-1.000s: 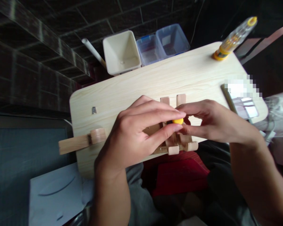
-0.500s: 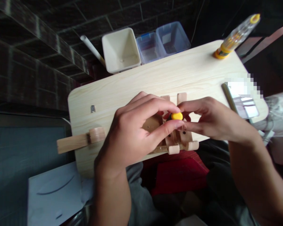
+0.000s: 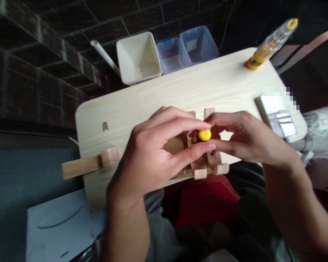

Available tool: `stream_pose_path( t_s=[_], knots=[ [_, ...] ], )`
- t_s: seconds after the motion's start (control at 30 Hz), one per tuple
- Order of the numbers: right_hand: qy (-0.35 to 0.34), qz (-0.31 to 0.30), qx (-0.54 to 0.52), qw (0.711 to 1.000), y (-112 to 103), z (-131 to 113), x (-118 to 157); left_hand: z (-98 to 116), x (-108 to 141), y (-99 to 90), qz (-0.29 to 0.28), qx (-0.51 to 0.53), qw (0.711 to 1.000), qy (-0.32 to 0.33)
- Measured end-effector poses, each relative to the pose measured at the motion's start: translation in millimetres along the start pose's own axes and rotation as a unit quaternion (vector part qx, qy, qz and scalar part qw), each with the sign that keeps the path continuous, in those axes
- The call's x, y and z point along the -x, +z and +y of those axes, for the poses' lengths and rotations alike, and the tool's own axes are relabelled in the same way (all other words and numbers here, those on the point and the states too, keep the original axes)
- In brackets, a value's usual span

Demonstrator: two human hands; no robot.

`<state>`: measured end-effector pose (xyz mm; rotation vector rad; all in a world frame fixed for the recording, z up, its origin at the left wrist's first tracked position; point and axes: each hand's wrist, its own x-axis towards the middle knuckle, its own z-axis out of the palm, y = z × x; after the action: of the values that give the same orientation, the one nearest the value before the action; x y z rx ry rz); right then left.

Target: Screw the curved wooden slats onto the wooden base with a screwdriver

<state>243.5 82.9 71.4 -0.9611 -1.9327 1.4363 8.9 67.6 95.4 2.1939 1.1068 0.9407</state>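
Observation:
Seen nearly end-on, a screwdriver (image 3: pixel 204 135) with a yellow-capped, black-banded handle stands over a wooden piece with curled ends (image 3: pixel 200 173). My left hand (image 3: pixel 158 145) has its thumb and index finger closed around that handle. From the other side my right hand (image 3: pixel 240 136) is curled in, its fingertips meeting those of the left beside the handle. What the right fingers grip is partly hidden. A second curled wooden strip (image 3: pixel 221 169) with a dark hole lies just right of the first. Beneath my left hand shows a flat brown wooden part (image 3: pixel 176 145). The screwdriver's tip is out of sight.
Small screws (image 3: pixel 105 126) lie on the light wooden table (image 3: pixel 142 98). A wooden piece (image 3: pixel 82 166) overhangs its left edge. A clear bottle-shaped bit holder (image 3: pixel 270 45) and a phone (image 3: pixel 280 116) are at right. A cream bin (image 3: pixel 139 58) and blue clear bins (image 3: pixel 198 45) stand behind.
The screwdriver handle has tilted slightly, so more of its black band shows. The left fingertips have moved a little to the right past the yellow cap. The view has shifted slightly.

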Motion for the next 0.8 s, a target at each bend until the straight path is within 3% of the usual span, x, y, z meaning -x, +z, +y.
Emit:
stream_pose_path(
  t_s=[0.17,0.37,0.63,0.8],
  knots=[
    [-0.009,0.01,-0.013,1.0,2.0,3.0,-1.1,-2.3,0.3,0.1,0.008,0.0,1.0,0.005],
    [0.041,-0.001,-0.019,0.999,-1.6,-8.2,5.9,-1.4,1.5,-2.9,-0.007,0.002,1.0,-0.002],
    [-0.017,0.004,0.009,1.0,-6.1,-5.5,6.0,-0.5,-0.2,2.0,-0.007,0.051,0.999,0.012],
    [-0.016,0.033,0.029,0.999,-4.5,-7.5,6.5,-2.9,-0.9,4.6,0.005,0.054,0.999,0.007]
  ],
)
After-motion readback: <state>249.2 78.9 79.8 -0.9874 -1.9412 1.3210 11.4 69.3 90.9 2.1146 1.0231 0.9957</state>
